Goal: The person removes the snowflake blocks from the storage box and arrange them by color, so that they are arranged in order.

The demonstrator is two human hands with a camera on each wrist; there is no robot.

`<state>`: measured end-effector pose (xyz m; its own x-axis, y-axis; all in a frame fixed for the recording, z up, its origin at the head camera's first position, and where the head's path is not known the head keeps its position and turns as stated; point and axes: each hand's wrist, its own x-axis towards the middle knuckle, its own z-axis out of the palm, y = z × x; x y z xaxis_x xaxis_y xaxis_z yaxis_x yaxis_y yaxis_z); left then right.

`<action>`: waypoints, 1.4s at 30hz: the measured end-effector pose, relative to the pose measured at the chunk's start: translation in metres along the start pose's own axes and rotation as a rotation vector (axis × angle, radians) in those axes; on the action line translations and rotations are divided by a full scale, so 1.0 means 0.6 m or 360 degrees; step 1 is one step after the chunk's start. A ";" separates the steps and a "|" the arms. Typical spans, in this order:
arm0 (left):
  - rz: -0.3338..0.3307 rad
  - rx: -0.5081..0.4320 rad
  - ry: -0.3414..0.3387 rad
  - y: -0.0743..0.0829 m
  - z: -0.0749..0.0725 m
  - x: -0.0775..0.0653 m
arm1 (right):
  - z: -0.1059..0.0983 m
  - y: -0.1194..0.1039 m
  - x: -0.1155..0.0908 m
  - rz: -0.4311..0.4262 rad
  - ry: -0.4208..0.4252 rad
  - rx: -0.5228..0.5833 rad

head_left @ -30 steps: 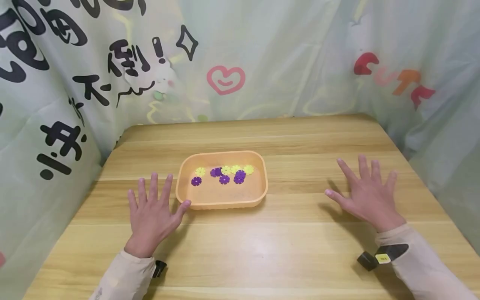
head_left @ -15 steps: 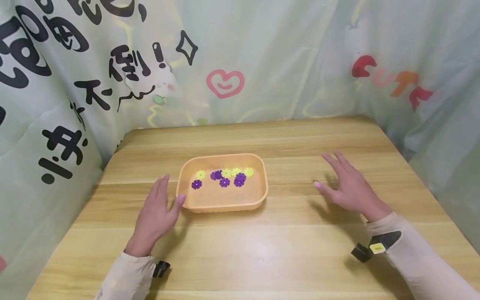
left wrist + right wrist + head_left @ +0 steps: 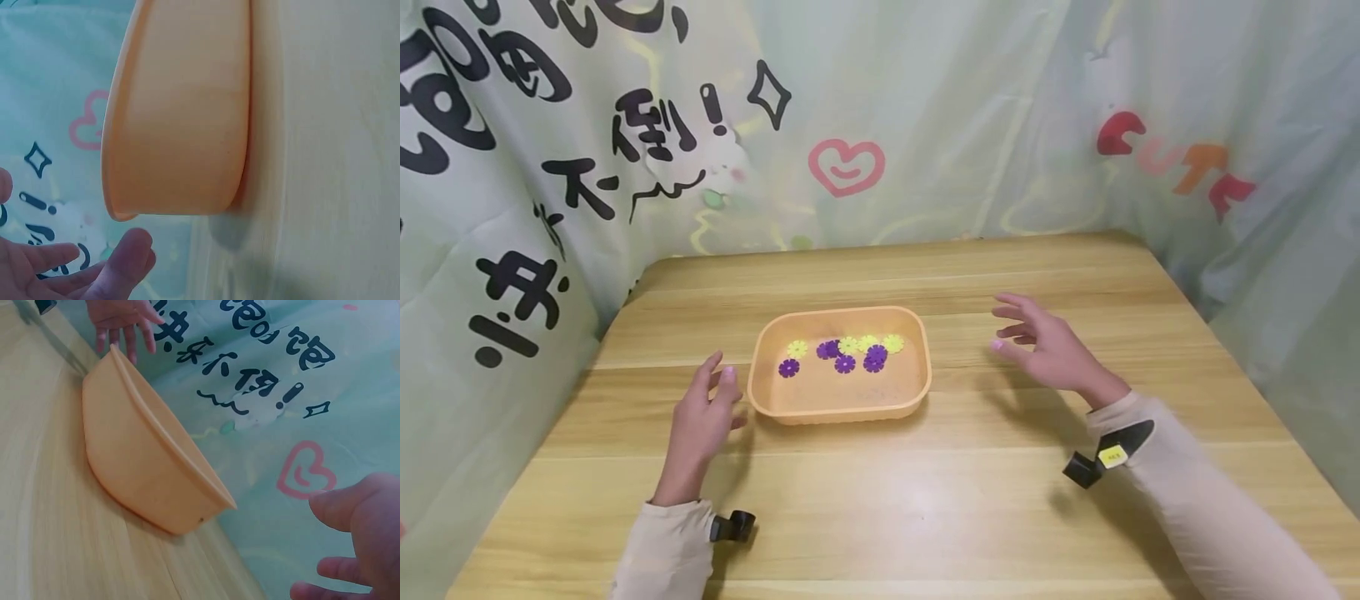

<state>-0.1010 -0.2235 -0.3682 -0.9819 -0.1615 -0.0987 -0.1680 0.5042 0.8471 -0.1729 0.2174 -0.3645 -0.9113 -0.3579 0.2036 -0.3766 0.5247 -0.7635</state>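
An orange plastic tray [image 3: 838,400] lies on the wooden table, a little left of the middle. In it are several small flower-shaped pieces, some yellow [image 3: 893,343] and some purple [image 3: 788,367]. My left hand [image 3: 698,421] is just left of the tray, held above the table with relaxed, slightly bent fingers and nothing in them. In the left wrist view its thumb [image 3: 128,262] shows close below the tray's end. My right hand [image 3: 1051,346] hovers to the right of the tray, fingers loosely bent and pointing toward it, holding nothing.
The wooden table [image 3: 880,492] reaches back to a pale green curtain [image 3: 940,108] printed with black characters and a pink heart. The curtain also hangs along both sides. A small black camera [image 3: 1082,471] is strapped to the right wrist, another black camera [image 3: 741,525] to the left.
Both hands were spread flat with fingers apart. They have turned thumb-up and the fingers have relaxed inward. My right hand has moved left toward the tray; the pieces have not moved.
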 end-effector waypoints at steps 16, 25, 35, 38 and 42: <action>-0.0103 -0.0461 -0.0077 -0.032 0.023 0.028 | 0.042 -0.023 0.068 -0.0004 -0.0135 0.0153; -0.0066 -0.0590 -0.0090 -0.052 0.027 0.036 | 0.065 -0.034 0.097 -0.0048 -0.0180 0.0182; -0.0026 -0.0754 -0.0032 -0.051 0.035 0.033 | 0.079 -0.046 0.121 -0.0061 -0.0259 0.0226; -0.0031 -0.0787 -0.0014 -0.052 0.035 0.033 | 0.084 -0.050 0.129 -0.0085 -0.0298 0.0239; -0.0023 -0.0818 -0.0002 -0.051 0.036 0.035 | 0.091 -0.054 0.140 -0.0109 -0.0359 0.0286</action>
<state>-0.1180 -0.2243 -0.4076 -0.9800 -0.1644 -0.1125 -0.1173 0.0199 0.9929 -0.2283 0.1283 -0.3562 -0.8171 -0.5610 0.1326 -0.3823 0.3552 -0.8530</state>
